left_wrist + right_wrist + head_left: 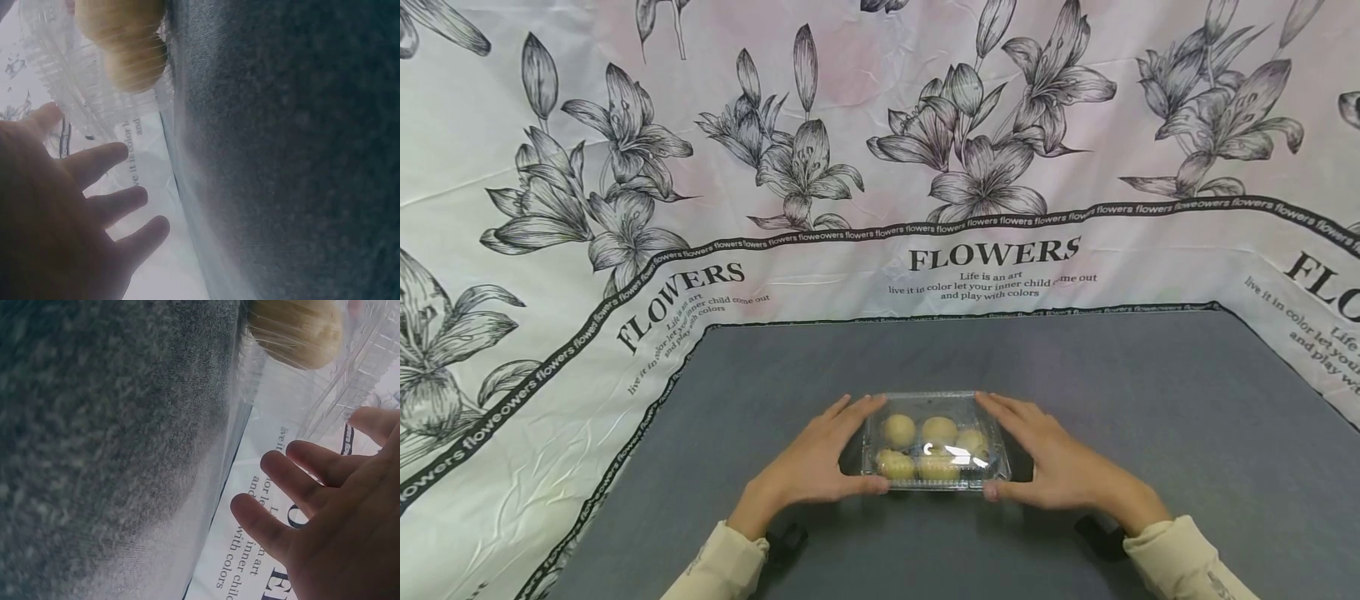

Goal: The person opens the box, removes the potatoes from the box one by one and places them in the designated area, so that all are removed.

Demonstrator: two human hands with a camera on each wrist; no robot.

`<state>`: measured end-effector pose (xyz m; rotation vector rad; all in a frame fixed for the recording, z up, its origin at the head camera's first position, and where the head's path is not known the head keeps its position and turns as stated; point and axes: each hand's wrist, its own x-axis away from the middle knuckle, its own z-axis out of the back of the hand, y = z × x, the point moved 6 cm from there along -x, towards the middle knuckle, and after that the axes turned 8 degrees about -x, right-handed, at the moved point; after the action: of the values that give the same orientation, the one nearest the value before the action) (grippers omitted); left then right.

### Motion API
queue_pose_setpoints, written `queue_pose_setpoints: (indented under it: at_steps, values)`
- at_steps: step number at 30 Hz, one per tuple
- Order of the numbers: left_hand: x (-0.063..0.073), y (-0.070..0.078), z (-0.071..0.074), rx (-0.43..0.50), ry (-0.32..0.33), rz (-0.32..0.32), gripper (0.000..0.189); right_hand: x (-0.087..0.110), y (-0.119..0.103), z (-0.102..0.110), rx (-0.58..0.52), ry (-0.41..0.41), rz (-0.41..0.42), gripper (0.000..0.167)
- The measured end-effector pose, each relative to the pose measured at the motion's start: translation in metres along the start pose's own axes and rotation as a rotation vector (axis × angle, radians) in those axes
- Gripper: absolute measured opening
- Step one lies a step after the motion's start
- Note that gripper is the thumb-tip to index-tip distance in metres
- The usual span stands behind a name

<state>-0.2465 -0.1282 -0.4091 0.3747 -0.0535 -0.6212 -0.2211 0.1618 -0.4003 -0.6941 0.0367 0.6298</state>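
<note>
A clear plastic clamshell box (917, 406), lid down, is between my hands on or just above the grey table. Several round, pale-yellow pieces of food (939, 430) show through it; their exact kind cannot be told. My left hand (812, 462) holds the left end, thumb at the near corner and index finger at the far one. On the opposite end, my right hand (1060, 462) grips the same way. In the left wrist view, the other fingers (117, 206) extend spread beside the box. The right wrist view shows similarly spread fingers (265, 528).
The grey tabletop (820, 358) extends around the box. A white cloth (820, 283) printed with flowers and lettering rises along its back and sides. Dark objects (1101, 537) sit beneath both wrists, near the cream sleeves (1180, 550).
</note>
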Motion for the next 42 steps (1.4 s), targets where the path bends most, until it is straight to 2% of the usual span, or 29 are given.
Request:
queue_pose_setpoints:
  at_steps: [5, 10, 22, 30, 42]
  values:
    - [0.001, 0.001, -0.004, 0.012, -0.028, -0.021, 0.113, 0.001, 0.002, -0.002, -0.015, -0.019, -0.02, 0.113]
    - [0.0, -0.001, -0.005, 0.002, -0.033, -0.02, 0.117, 0.002, 0.004, -0.004, -0.017, -0.025, -0.036, 0.112]
    - [-0.004, -0.004, -0.003, 0.01, -0.024, -0.01, 0.113, -0.003, 0.007, -0.005, -0.027, -0.029, -0.046, 0.108]
    - [-0.01, -0.007, -0.005, 0.034, -0.03, 0.006, 0.109, -0.009, 0.011, -0.006, -0.034, -0.042, -0.047, 0.105]
    - [-0.022, -0.012, -0.003, 0.044, -0.001, 0.023, 0.105, -0.02, 0.021, -0.006, -0.082, -0.034, -0.073, 0.105]
